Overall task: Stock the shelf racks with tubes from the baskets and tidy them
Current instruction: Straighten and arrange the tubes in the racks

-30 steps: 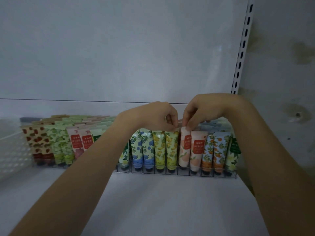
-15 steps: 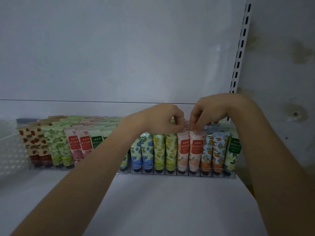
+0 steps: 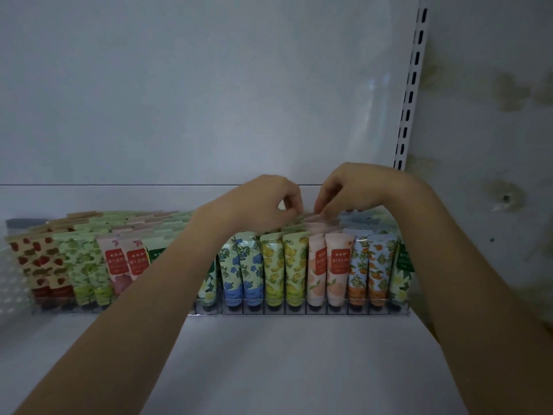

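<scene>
A clear divided rack (image 3: 329, 311) on the white shelf holds upright rows of patterned tubes: blue flower (image 3: 241, 271), yellow lemon (image 3: 284, 268), peach tubes (image 3: 336, 271) and orange tubes (image 3: 369, 271). My left hand (image 3: 260, 205) and my right hand (image 3: 356, 190) hover side by side over the peach rows. Both have curled fingers that pinch the pale pink tube tops behind the front pair. A second rack (image 3: 59, 308) to the left holds strawberry, green and pink tubes; my left forearm hides its right end.
A white perforated basket (image 3: 12, 280) stands at the far left edge. The slotted shelf upright (image 3: 410, 100) runs up on the right, with a stained wall beyond it. The shelf board (image 3: 284, 369) spreads out in front of the racks.
The left peach tube, raised a second ago, now stands level in its slot. Both hands have shifted slightly right and back over the peach rows.
</scene>
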